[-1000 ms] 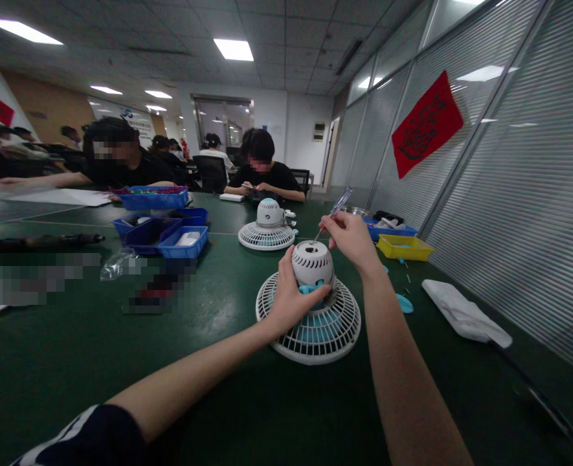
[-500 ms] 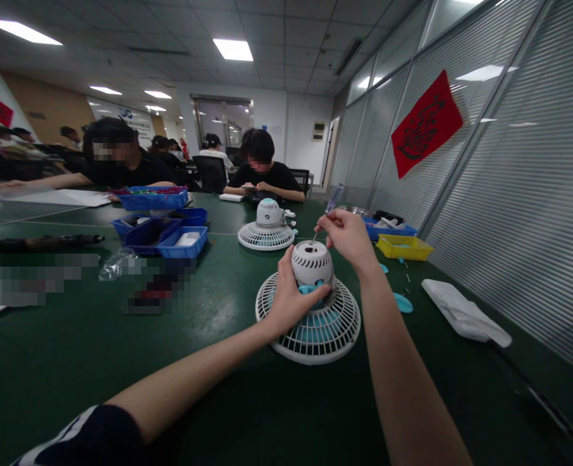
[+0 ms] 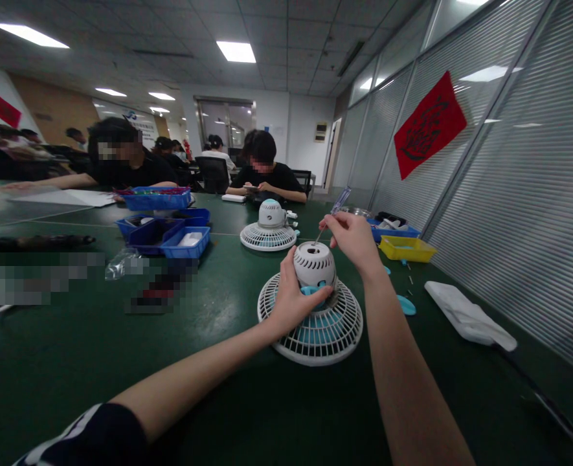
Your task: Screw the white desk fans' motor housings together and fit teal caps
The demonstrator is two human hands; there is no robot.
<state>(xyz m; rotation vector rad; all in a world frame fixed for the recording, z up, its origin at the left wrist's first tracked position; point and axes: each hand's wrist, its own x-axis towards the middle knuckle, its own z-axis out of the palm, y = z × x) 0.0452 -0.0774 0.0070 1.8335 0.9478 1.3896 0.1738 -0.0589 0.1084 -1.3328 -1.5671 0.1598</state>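
A small white fan (image 3: 315, 327) lies grille-down on the green table (image 3: 218, 401), with its round motor housing (image 3: 314, 264) pointing up and blue blades showing through the grille. My left hand (image 3: 291, 299) is wrapped round the housing's left side. My right hand (image 3: 351, 238) pinches a thin screwdriver (image 3: 333, 212) with a clear handle. Its tip points down at the top of the housing.
A second white fan (image 3: 269, 230) lies further back. Blue bins (image 3: 167, 234) stand to the left, a yellow tray (image 3: 406, 248) and a blue tray (image 3: 390, 228) to the right. A white cloth (image 3: 468, 316) and a blue part (image 3: 405, 304) lie near the glass wall. Other people sit across the table.
My right hand has turned the screwdriver slightly, its handle tilting back to the right. The left hand keeps its hold on the housing.
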